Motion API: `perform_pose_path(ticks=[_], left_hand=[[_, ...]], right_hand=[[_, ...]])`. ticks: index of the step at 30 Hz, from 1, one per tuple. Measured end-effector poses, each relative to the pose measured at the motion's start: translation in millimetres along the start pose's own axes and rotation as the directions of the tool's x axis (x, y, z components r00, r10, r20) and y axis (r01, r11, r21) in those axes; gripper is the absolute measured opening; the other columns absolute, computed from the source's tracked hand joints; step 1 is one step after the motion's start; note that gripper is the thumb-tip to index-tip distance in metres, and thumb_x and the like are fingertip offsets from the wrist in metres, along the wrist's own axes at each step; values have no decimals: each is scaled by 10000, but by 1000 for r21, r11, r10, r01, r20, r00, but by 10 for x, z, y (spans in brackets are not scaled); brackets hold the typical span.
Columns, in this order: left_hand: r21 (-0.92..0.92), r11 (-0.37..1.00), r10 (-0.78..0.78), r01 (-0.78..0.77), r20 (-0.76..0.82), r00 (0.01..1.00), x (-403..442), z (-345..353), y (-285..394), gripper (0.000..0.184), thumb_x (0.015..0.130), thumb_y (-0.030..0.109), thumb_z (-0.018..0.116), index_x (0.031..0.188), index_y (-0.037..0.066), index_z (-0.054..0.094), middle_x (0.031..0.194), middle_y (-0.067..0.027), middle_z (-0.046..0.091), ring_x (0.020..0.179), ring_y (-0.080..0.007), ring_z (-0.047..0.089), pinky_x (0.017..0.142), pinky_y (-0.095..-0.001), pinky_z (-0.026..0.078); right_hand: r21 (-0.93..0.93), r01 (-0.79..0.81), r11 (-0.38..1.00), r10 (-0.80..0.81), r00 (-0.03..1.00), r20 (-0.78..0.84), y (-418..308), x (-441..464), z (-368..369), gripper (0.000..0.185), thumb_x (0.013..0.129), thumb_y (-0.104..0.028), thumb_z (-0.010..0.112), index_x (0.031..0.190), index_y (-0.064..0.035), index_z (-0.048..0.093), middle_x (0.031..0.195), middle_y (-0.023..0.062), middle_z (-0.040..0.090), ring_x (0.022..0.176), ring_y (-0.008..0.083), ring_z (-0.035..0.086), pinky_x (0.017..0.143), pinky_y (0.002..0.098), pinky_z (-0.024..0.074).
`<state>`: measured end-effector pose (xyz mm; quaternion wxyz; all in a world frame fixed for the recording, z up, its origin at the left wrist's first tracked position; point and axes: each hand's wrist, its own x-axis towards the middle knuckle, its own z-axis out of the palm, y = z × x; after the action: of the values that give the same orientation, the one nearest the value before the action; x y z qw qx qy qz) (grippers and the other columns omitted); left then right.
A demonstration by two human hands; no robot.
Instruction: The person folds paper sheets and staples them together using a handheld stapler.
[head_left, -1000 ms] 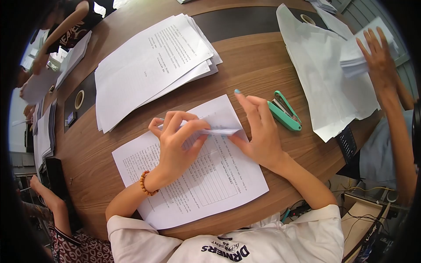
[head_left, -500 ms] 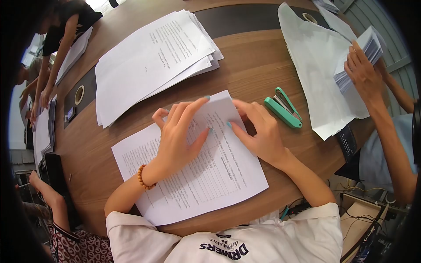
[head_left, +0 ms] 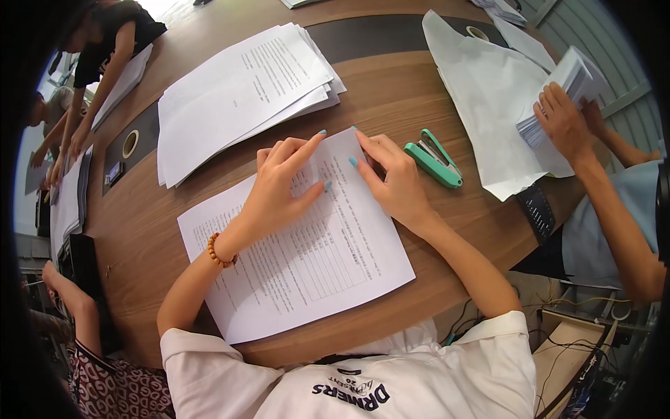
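Observation:
A stack of printed sheets lies in front of me on the wooden table, with a ruled table printed on the top page. Above it my left hand has its fingers spread, its index fingertip near the far edge and its thumb over the page. At the far right corner, my right hand is closed on the sheets' edge, thumb on top and other fingers beside the edge, partly hidden. Just right of that hand is a green stapler, its upper arm raised.
A larger pile of printed paper lies beyond my hands. Rolls of tape and a white paper wrapping are on the table. At right, another person's hand holds folded papers. Other people handle papers at left.
The sheets' far edge, raised between my hands before, now looks flatter. My right hand has moved slightly left and up in view. The other person's papers at right have shifted with the view.

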<state>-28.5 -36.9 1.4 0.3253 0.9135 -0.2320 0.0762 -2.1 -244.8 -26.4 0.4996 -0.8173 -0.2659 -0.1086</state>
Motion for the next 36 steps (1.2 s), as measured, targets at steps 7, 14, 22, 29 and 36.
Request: perform_pose_path(ticks=[7,14,22,29,36], left_hand=[[-31,999,26,-28,-59,998,20,67,-103,445,828,-13,596,1267,39,546,973,-57,593,899,-181,518,856,-313,320],[-228,969,-126,99,-111,986,27,159,-160,370,847,-77,541,1188,50,610,952,-69,625,878,-177,540,842,-303,336],[-190,982,-9,-18,-139,990,15,141,-175,491,757,-80,616,1223,73,597,964,-62,622,866,-190,566,845,-302,400],[-237,971,-22,-17,-161,987,4,170,-193,393,806,-30,623,1188,61,613,953,-47,608,871,-181,511,832,-301,357],[-214,976,-4,-34,-177,984,3,168,-182,420,782,-61,622,1184,62,621,928,-62,612,861,-193,536,820,-307,387]], right_hand=[[18,-26,1000,26,1000,9,41,10,12,381,848,-27,590,1218,50,548,907,112,595,707,165,567,620,269,460],[-685,83,724,-212,971,-107,-73,118,-398,468,846,-185,662,1200,69,492,954,154,558,872,266,576,771,357,475],[-452,-234,860,332,932,148,37,163,-905,523,869,-305,642,1195,63,465,1011,168,579,977,293,586,841,375,480],[795,-569,211,419,787,453,-81,289,-926,471,970,-406,449,1299,-70,426,1074,121,591,1020,249,597,885,501,517],[169,-735,656,567,628,534,-334,428,-848,504,938,-470,494,1223,-55,495,960,71,644,805,228,647,683,331,503]])
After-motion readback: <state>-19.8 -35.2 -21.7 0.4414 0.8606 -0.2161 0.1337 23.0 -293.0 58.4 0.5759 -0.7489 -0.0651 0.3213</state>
